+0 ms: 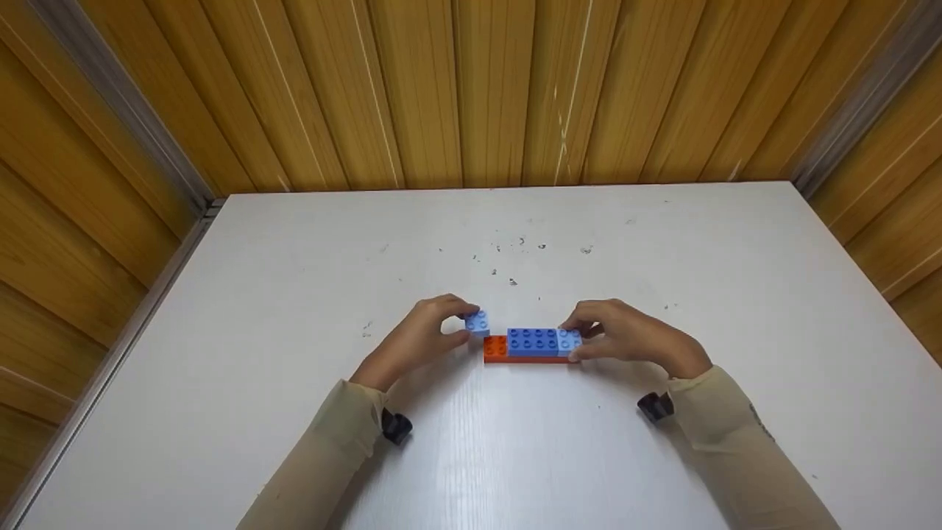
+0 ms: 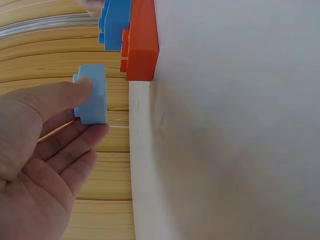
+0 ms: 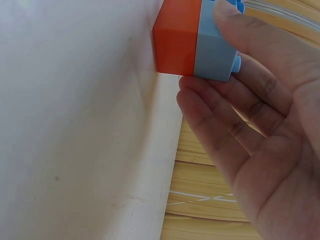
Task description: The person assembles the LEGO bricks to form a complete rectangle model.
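Note:
A long red-orange toy brick [image 1: 495, 347] lies on the table. On top of it sit a blue brick [image 1: 532, 341] and, at its right end, a light blue brick [image 1: 568, 341]; the studs at its left end are bare. My left hand [image 1: 427, 335] pinches another light blue brick [image 2: 93, 95] between thumb and fingers, raised just off the red brick's left end. My right hand [image 1: 633, 338] grips the light blue brick at the right end, thumb on the near side and fingers behind, as the right wrist view shows [image 3: 215, 50].
The white table [image 1: 515, 449] has dark scuff marks beyond the bricks. Wood-patterned panels [image 1: 486, 88] stand along its back and sides. A small black device [image 1: 397, 427] is strapped at the left wrist, another black device [image 1: 655, 407] at the right.

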Motion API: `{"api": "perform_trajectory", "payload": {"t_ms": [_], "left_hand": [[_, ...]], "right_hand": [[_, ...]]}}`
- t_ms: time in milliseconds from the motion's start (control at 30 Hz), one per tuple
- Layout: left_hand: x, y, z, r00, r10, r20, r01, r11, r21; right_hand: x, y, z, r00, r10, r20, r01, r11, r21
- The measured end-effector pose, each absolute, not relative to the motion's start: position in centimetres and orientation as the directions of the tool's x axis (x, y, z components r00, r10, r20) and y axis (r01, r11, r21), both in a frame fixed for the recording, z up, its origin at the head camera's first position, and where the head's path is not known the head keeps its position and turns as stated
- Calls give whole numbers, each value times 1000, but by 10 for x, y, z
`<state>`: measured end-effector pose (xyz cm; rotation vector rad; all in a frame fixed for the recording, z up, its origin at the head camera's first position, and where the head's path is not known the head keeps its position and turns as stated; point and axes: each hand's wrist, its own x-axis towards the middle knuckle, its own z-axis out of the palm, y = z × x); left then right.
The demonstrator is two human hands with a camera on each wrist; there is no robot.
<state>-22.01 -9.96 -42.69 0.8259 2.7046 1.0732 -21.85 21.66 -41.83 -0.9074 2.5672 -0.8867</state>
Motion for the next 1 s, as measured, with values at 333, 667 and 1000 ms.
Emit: {"api": "perform_trajectory", "payload": {"t_ms": [333, 667, 1000], "left_hand": [[-218, -96, -428, -823, 564, 63, 452, 585, 673], [-216, -92, -429, -819, 573, 30, 439, 592, 676], [-216, -90, -433, -802, 594, 63, 469, 561, 683]], "right_hand": [[-218, 217, -419, -762, -645, -50, -475, 610, -634], [-219, 217, -419, -761, -646, -54, -481, 619, -621], [-220, 216, -419, -753, -657, -32, -498, 601, -625]]}}
